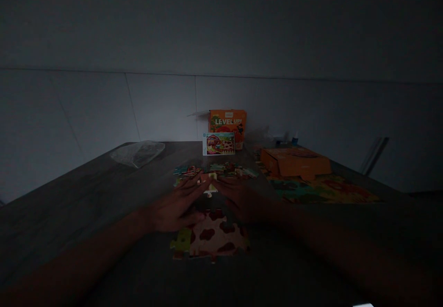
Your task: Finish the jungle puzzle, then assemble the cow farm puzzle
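Piece in hand: a small pale cardboard jigsaw piece (210, 183) sits between your two sets of fingertips, near the middle of the dark grey counter (86, 191).
Left hand: your left hand (175, 207) lies low and palm down, forearm coming in from the near left corner; its fingers (192, 183) are drawn together onto the piece's left side.
Right hand: your right hand (244, 201) mirrors it, fingers (224, 185) closed on the right side.
Grip: in this dim light you cannot tell how firmly either hand pinches.
Nearby: the joined brown-and-cream cow-patterned puzzle section (212, 238) lies just toward the near edge; loose colourful pieces (221, 169) lie beyond your fingertips.
Doing it well: keep the piece flat and press its tabs down evenly, I'd judge, without forcing them.
Far edge: the orange puzzle box (227, 126) stands upright there.
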### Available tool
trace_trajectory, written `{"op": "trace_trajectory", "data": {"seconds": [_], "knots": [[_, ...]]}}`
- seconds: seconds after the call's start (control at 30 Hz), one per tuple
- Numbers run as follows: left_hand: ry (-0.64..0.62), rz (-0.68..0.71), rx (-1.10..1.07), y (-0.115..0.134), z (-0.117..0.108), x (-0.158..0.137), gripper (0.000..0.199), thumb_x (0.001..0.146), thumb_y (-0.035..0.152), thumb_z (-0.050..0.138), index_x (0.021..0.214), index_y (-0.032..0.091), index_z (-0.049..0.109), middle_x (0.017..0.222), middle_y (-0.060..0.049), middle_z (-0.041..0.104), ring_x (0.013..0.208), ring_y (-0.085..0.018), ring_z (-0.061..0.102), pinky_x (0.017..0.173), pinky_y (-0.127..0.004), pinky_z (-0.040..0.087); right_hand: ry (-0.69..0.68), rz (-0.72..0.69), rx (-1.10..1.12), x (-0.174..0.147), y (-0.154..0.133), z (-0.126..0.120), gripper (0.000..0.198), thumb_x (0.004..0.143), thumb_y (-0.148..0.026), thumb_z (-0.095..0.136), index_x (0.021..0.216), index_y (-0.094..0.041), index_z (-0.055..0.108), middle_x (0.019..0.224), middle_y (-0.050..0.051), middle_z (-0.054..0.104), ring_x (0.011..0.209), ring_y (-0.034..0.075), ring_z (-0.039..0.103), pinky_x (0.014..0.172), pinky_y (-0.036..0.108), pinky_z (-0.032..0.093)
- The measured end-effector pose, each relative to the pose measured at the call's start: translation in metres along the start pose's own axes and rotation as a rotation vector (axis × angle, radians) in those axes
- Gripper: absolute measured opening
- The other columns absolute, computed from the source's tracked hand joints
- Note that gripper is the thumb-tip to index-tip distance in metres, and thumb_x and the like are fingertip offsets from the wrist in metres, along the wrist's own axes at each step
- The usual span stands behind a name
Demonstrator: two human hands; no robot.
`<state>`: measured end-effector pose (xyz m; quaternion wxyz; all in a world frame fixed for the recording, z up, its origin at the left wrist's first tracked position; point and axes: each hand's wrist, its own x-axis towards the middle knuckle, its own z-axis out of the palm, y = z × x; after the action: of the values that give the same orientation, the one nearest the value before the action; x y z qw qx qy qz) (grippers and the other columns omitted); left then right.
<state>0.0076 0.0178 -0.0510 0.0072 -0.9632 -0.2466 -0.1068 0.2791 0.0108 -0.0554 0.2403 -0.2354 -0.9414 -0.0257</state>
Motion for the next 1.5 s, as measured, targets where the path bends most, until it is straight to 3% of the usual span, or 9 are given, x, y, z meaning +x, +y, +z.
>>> {"op": "trace_trajectory", "data": {"seconds": [0.13, 0.23, 0.37, 0.6, 0.87, 1.03, 1.17, 1.33, 1.5], "knots": [[0.106, -0.093, 0.063, -0.005, 0.0, 0.002, 0.076, 0.103, 0.047, 0.035, 0.158, 0.021, -0.011, 0.164, -0.013, 0.013, 0.151, -0.034, 0.009, 0.12, -0.06, 0.015, 0.093, 0.073, -0.031, 0.0, 0.015, -0.006, 0.066, 0.084, -0.005, 0.042, 0.148, -0.016, 0.042, 0.146, 0.012, 0.052, 0.135, 0.024, 0.047, 0.11, 0.043, 0.042], [0.239, -0.277, 0.079, -0.012, -0.002, 0.001, 0.07, 0.104, 0.05, 0.029, 0.159, 0.017, 0.001, 0.161, -0.015, 0.023, 0.151, -0.031, 0.01, 0.121, -0.057, 0.015, 0.264, 0.398, -0.13, -0.004, 0.038, -0.017, 0.055, 0.085, -0.006, 0.04, 0.136, -0.015, 0.056, 0.129, 0.012, 0.065, 0.117, 0.024, 0.06, 0.101, 0.039, 0.048], [0.26, -0.457, 0.055, -0.026, 0.004, -0.001, 0.073, 0.102, 0.058, 0.026, 0.158, 0.012, 0.018, 0.157, -0.017, 0.034, 0.15, -0.033, 0.014, 0.119, -0.054, 0.025, 0.253, 0.702, -0.272, -0.013, 0.064, -0.027, 0.047, 0.08, -0.005, 0.046, 0.123, -0.012, 0.065, 0.118, 0.013, 0.069, 0.107, 0.028, 0.063, 0.095, 0.039, 0.049], [-0.063, -0.624, 0.0, -0.037, 0.021, -0.005, 0.08, 0.097, 0.068, 0.023, 0.158, 0.017, 0.02, 0.159, -0.016, 0.031, 0.148, -0.046, 0.005, 0.112, -0.069, 0.021, 0.04, 0.749, -0.286, -0.02, 0.076, -0.008, 0.036, 0.085, -0.026, 0.061, 0.118, -0.014, 0.069, 0.118, 0.016, 0.069, 0.11, 0.033, 0.063, 0.096, 0.046, 0.047], [-0.101, -0.69, 0.084, -0.033, 0.016, -0.005, 0.074, 0.096, 0.07, 0.026, 0.155, 0.026, 0.032, 0.161, -0.021, 0.022, 0.145, -0.053, 0.008, 0.104, -0.073, 0.027, -0.092, 0.691, -0.239, -0.021, 0.082, -0.001, 0.028, 0.085, -0.028, 0.063, 0.11, -0.017, 0.072, 0.11, 0.013, 0.072, 0.102, 0.03, 0.066, 0.088, 0.04, 0.05], [-0.03, -0.57, 0.044, -0.026, 0.013, -0.002, 0.075, 0.096, 0.068, 0.033, 0.158, 0.028, 0.021, 0.162, -0.017, 0.02, 0.147, -0.05, 0.006, 0.106, -0.075, 0.022, -0.082, 0.65, -0.228, -0.022, 0.089, 0.004, 0.04, 0.086, -0.03, 0.064, 0.123, -0.015, 0.066, 0.122, 0.015, 0.068, 0.112, 0.03, 0.062, 0.097, 0.043, 0.048], [0.001, -0.338, 0.03, -0.016, 0.009, 0.001, 0.071, 0.1, 0.06, 0.035, 0.159, 0.03, 0.011, 0.165, -0.009, 0.011, 0.149, -0.043, -0.001, 0.113, -0.071, 0.014, -0.06, 0.631, -0.208, -0.024, 0.094, 0.007, 0.042, 0.085, -0.03, 0.064, 0.125, -0.016, 0.065, 0.12, 0.014, 0.069, 0.109, 0.03, 0.064, 0.094, 0.044, 0.049], [-0.039, -0.069, -0.02, -0.007, 0.003, 0.002, 0.072, 0.1, 0.055, 0.04, 0.159, 0.028, 0.01, 0.163, -0.009, 0.019, 0.151, -0.037, 0.006, 0.119, -0.063, 0.011, 0.0, 0.574, -0.199, -0.023, 0.092, 0.007, 0.043, 0.085, -0.033, 0.067, 0.125, -0.017, 0.065, 0.121, 0.015, 0.068, 0.109, 0.032, 0.062, 0.094, 0.049, 0.049], [-0.039, -0.001, -0.073, -0.002, -0.003, 0.001, 0.072, 0.1, 0.05, 0.044, 0.159, 0.031, 0.007, 0.164, -0.007, 0.018, 0.15, -0.035, 0.013, 0.121, -0.06, 0.014, 0.092, 0.473, -0.191, -0.016, 0.082, 0.004, 0.046, 0.089, -0.038, 0.064, 0.129, -0.016, 0.061, 0.123, 0.014, 0.066, 0.114, 0.029, 0.058, 0.099, 0.046, 0.045]]}}
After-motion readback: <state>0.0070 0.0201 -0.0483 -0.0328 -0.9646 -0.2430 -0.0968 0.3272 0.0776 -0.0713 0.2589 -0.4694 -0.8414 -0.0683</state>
